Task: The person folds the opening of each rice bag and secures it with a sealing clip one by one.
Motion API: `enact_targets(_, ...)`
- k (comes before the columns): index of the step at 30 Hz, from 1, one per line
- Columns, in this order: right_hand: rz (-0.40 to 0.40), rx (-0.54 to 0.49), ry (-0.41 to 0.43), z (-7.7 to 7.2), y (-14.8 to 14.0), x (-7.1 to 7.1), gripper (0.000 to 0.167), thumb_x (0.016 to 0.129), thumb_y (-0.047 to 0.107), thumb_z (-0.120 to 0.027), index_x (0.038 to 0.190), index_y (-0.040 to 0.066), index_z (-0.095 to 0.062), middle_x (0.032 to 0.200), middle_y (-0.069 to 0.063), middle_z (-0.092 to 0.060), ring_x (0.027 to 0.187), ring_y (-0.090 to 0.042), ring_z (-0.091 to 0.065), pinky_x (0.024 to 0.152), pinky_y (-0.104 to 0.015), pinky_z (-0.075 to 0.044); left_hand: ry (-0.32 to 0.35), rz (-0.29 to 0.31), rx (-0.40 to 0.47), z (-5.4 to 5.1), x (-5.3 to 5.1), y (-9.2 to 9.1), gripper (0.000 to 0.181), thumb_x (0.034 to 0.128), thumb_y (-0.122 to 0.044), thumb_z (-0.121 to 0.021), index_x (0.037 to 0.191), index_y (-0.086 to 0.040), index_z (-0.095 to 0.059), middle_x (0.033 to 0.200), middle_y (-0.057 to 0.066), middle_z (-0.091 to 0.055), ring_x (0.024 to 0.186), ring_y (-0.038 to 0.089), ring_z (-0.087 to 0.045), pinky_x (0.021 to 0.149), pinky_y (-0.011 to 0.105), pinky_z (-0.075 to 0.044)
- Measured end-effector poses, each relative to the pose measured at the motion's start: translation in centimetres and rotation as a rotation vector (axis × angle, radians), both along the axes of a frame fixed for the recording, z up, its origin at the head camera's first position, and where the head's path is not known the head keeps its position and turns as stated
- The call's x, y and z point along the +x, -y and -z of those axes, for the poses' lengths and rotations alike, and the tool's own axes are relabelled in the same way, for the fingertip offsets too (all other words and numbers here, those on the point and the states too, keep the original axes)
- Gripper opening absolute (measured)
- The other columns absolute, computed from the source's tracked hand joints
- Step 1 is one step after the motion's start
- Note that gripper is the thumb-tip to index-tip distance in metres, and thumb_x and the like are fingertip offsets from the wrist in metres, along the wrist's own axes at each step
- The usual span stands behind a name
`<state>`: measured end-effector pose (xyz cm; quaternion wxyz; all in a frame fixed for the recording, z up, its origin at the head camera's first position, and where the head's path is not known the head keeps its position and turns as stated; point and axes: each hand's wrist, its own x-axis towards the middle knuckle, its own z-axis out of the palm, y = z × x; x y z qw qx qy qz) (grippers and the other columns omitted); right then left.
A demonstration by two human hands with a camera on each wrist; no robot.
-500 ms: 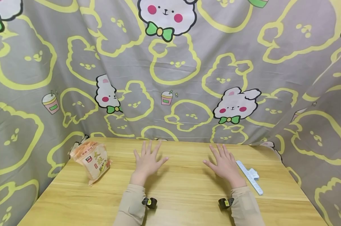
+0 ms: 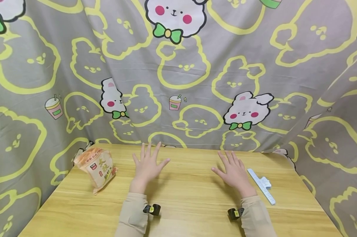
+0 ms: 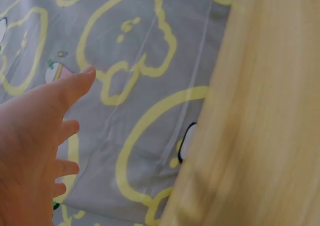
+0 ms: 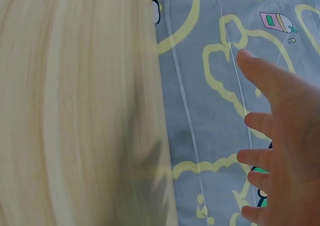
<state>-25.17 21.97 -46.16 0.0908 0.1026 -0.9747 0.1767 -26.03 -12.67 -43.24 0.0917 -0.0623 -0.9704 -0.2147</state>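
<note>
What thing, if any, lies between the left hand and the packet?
Only bare tabletop lies between the left hand and the packet, as the head view shows.

From high on the near side, the head view looks forward and down; close behind the left hand (image 2: 147,168) and right hand (image 2: 234,172), sideways-turned wrist views face the far curtain (image 2: 193,95), sharing the far table edge (image 2: 193,150).

That far curtain (image 2: 193,95) is grey with yellow animal outlines and green-bowed white faces; the table (image 2: 190,194) honey-yellow, wood-grained; the left packet (image 2: 98,169) orange and cream, the right clip (image 2: 261,186) pale blue; near sleeves (image 2: 132,210) beige.
</note>
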Motion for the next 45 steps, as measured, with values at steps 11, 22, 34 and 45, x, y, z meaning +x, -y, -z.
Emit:
enact_targets(11, -0.027, -0.001, -0.056, -0.3, 1.0, 0.1, 0.082, 0.09, 0.065, -0.051, 0.154, 0.021, -0.027, 0.159, -0.018, -0.026, 0.149, -0.041, -0.013, 0.114, -0.066, -0.015, -0.053, -0.069, 0.043, -1.1, 0.2, 2.0, 0.082, 0.0905, -0.068, -0.047, 0.156, -0.03, -0.017, 0.164, 0.016, -0.009, 0.151, 0.04, 0.008, 0.106, 0.077, 0.012)
enact_targets(22, -0.047, 0.0, -0.07, -0.6, 1.9, 0.3, 0.081, 0.091, 0.064, -0.051, 0.155, 0.021, -0.026, 0.158, -0.017, -0.028, 0.149, -0.04, -0.015, 0.115, -0.064, -0.015, -0.118, -0.128, 0.051, -2.1, 0.6, 4.2, 0.083, 0.0897, -0.07, -0.047, 0.156, -0.029, -0.018, 0.163, 0.018, -0.012, 0.151, 0.041, 0.005, 0.107, 0.078, 0.007)
enact_targets(34, -0.065, 0.009, -0.111, -0.6, 2.4, 0.4, 0.079, 0.091, 0.061, -0.053, 0.154, 0.02, -0.029, 0.156, -0.017, -0.032, 0.147, -0.041, -0.021, 0.115, -0.064, -0.019, -0.197, -0.215, 0.067, -3.3, 1.7, 6.5, 0.082, 0.0903, -0.069, -0.046, 0.156, -0.031, -0.015, 0.162, 0.019, -0.016, 0.15, 0.044, 0.0, 0.107, 0.078, 0.005)
enact_targets(45, -0.096, 0.01, -0.146, -0.3, 3.3, 0.6, 0.077, 0.091, 0.058, -0.057, 0.152, 0.017, -0.034, 0.151, -0.02, -0.039, 0.145, -0.042, -0.025, 0.114, -0.065, -0.021, -0.26, -0.28, 0.108, -4.5, 2.8, 8.1, 0.081, 0.0913, -0.067, -0.047, 0.156, -0.026, -0.02, 0.162, 0.019, -0.017, 0.15, 0.045, 0.0, 0.107, 0.078, 0.008)
